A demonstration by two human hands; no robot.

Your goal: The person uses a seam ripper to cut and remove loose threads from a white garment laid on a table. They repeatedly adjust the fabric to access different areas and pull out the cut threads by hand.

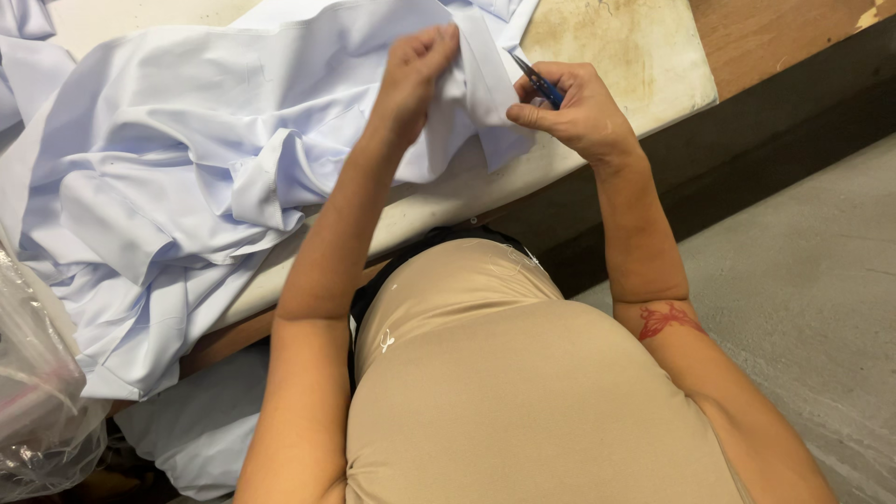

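Near the table's front edge (597, 154), my left hand (415, 75) pinches a fold of the pale blue shirt (187, 177), lifting it so the seam is taut. My right hand (579, 112) grips small blue snips (539, 82) just beside that fold. Bare board lies to the right, giving free room.

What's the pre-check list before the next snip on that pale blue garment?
1. Left hand pinches the fabric fold: ok.
2. Right hand grips the small blue snips: ok.
3. Blade tips on a loose thread: cannot tell, hidden by fabric.
4. Left fingers away from the blades: cannot tell, they sit close.
5. Pale blue garment supported on the padded table: ok.
6. Plastic bag away from the hands: ok.
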